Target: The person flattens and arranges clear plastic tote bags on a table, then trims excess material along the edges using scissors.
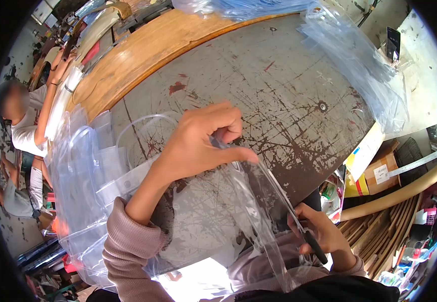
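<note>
My left hand [203, 133] is above the worn metal tabletop, its fingers curled and closed on a clear plastic sheet [253, 216]. The sheet hangs from the grip down over the table's near edge to my lap. At the lower right, my right hand [321, 234] is closed round the black handle of a pair of scissors [315, 246]. Their long blades slant up and left along the plastic, with the tips close to my left thumb. Whether the blades are parted is hard to make out.
Clear plastic bags [85, 186] with tube handles lie stacked at the left table side. More plastic sheeting [364, 70] covers the right far corner, near a phone [393, 44]. A cardboard box [382, 171] stands at the right. Two people [27, 121] sit at far left.
</note>
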{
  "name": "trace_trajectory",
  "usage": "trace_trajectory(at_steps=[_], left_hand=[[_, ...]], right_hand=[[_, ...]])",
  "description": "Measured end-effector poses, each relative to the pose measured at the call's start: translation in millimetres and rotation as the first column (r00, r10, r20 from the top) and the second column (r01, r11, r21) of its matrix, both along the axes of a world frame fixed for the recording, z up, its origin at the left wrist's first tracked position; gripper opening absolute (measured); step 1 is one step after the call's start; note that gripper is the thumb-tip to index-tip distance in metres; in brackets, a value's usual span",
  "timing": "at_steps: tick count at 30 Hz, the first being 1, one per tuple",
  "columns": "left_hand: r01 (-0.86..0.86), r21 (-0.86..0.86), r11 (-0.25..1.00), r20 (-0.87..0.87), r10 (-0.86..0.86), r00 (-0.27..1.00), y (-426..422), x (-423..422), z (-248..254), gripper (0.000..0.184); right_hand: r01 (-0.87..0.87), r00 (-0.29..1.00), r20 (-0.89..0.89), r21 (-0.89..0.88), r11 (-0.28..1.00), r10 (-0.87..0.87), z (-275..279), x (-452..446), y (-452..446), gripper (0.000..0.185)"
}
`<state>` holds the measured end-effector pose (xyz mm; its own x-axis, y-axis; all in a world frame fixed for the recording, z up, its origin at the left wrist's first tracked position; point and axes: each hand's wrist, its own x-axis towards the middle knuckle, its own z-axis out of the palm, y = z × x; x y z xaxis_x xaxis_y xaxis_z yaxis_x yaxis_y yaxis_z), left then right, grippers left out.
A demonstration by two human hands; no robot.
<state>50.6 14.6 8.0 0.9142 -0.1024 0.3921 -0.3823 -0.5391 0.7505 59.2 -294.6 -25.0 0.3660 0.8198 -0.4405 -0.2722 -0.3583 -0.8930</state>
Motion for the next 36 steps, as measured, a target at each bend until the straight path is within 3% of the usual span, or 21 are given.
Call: trace_trajectory(at_steps=[1, 3, 6, 15, 36], left_hand=[[0.0, -0.002, 1.0, -0.002, 0.0, 1.0, 0.3, -0.4, -0.3, 0.047], [-0.015, -0.036, 0.999, -0.033, 0.014, 0.999, -0.3, -1.3, 0.5, 0.049], [-0.061, -0.034, 0.998, -0.085, 0.058, 0.995, -6.0, -0.3, 1.1, 0.05], [-0.084, -0.068, 0.994, -0.333, 0.056, 0.941, -12.7, 3.7, 4.6, 0.047], [-0.097, -0.082, 0.992, -0.358, 0.062, 0.932, -12.3, 4.4, 4.2, 0.043]], right_hand=[[0.0, 1.0, -0.002, -0.002, 1.0, 0.0, -2.6, -0.2, -0.1, 0.07], [-0.008, 0.999, -0.037, 0.169, 0.986, 0.014, -5.9, -1.6, 0.0, 0.07], [-0.005, 0.999, 0.039, 0.2, 0.98, -0.003, 2.9, -1.9, 7.0, 0.07], [0.114, 0.993, -0.044, 0.067, 0.991, -0.111, 12.3, -6.5, 11.2, 0.068], [0.24, 0.949, -0.223, 0.061, 0.969, -0.221, 23.1, -12.1, 19.3, 0.074]])
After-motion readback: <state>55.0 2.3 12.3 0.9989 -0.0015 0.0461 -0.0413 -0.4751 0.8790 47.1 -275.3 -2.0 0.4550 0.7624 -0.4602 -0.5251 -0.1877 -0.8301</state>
